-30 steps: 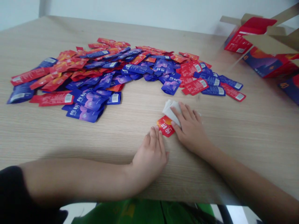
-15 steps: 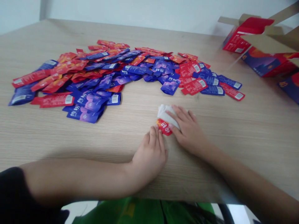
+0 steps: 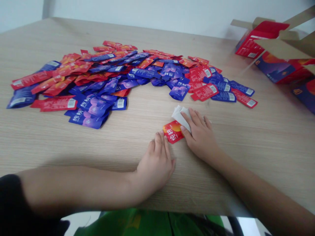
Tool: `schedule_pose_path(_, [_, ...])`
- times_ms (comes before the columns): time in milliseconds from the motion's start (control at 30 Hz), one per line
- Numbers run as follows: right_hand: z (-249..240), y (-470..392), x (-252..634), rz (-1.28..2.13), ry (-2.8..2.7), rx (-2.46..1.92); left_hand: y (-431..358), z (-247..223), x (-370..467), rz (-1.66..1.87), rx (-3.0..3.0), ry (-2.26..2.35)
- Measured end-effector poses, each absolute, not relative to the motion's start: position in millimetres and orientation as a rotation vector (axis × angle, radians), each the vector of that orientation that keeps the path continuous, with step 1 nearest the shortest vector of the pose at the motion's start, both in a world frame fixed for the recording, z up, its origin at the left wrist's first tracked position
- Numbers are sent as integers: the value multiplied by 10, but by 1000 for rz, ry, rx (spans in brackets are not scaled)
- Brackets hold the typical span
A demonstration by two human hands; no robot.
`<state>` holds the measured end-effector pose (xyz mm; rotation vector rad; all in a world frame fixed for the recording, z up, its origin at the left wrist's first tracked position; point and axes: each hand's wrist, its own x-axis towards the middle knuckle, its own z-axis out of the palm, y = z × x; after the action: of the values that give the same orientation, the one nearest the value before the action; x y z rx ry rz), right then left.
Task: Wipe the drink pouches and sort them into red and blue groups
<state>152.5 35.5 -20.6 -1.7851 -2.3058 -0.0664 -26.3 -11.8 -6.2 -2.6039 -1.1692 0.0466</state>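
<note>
A red packet with an orange patch and white print (image 3: 172, 131) lies flat on the wooden table in front of me. My left hand (image 3: 157, 157) has its fingers pressed together, their tips at the packet's left edge. Over the packet's right end, my right hand (image 3: 199, 132) lies with fingers spread on a folded white cloth or tissue (image 3: 181, 116). Part of the packet and of the cloth is hidden under that hand.
Beyond my hands, a wide heap of red and blue packets (image 3: 110, 75) stretches across the table (image 3: 118, 147). Open cartons stand at the back right, one red (image 3: 256, 39), another blue and red (image 3: 278, 68). A further blue carton (image 3: 306, 95) is cut by the right edge.
My right hand has slid a little to the right with the white cloth, so more of the red packet shows. My left hand has shifted slightly left.
</note>
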Motion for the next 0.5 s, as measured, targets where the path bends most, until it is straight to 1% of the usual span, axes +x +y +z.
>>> schedule_pose_path(100, [-211, 302, 1435, -117, -2345, -1719, -119, -68, -271, 11, -2583, -1142])
schedule_pose_path(233, [-170, 236, 1353, -40, -2530, -1488, -114, -70, -288, -36, -2568, -1088])
schedule_pose_path(400, [-165, 439, 1593, 49, -2358, -1683, -96, -44, -298, 20, -2574, -1097])
schedule_pose_path(500, [-185, 585, 1748, 135, -2287, -1655, -86, -27, -293, 58, -2578, -1103])
